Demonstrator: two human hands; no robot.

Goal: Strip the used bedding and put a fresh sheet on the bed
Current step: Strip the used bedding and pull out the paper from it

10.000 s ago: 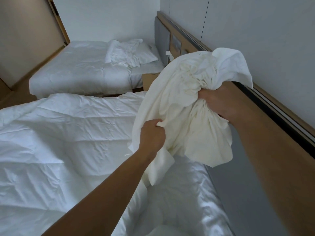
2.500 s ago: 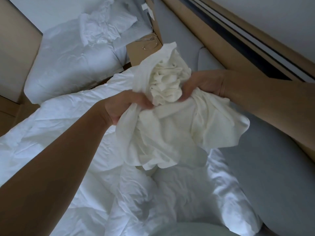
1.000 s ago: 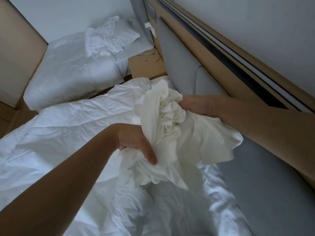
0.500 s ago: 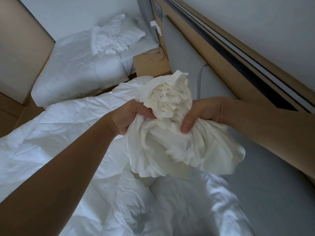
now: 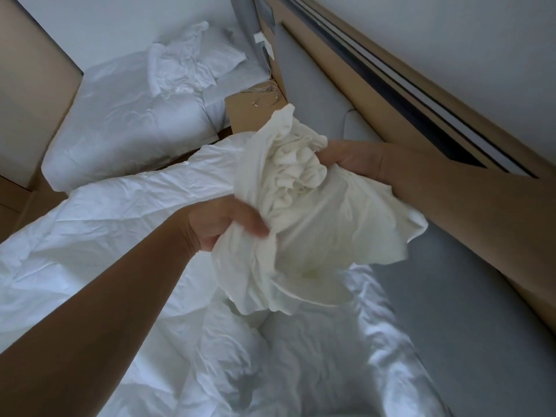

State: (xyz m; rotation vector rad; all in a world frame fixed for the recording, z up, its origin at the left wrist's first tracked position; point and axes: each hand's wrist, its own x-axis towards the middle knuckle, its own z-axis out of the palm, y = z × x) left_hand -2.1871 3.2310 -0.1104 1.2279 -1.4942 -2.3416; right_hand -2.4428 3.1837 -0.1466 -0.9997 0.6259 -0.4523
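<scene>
A bunched cream-white cloth (image 5: 313, 233), a crumpled piece of bedding, hangs in the air above the near bed. My left hand (image 5: 222, 221) grips its lower left folds. My right hand (image 5: 349, 159) holds the gathered top from the right, thumb over the bunch. Below lies the near bed's rumpled white duvet (image 5: 105, 230), and a white pillow (image 5: 325, 350) shows under the cloth by the grey headboard (image 5: 469, 311).
A second bed (image 5: 126, 121) with a crumpled white pillow (image 5: 192, 64) stands beyond. Between the beds is a wooden nightstand (image 5: 246, 115) with a thin cable on it. A wooden wall panel (image 5: 391, 94) runs along the right.
My left hand has shifted down the cloth to a lower grip, and my right hand has drawn the gathered top up and to the right. The camera has tilted slightly.
</scene>
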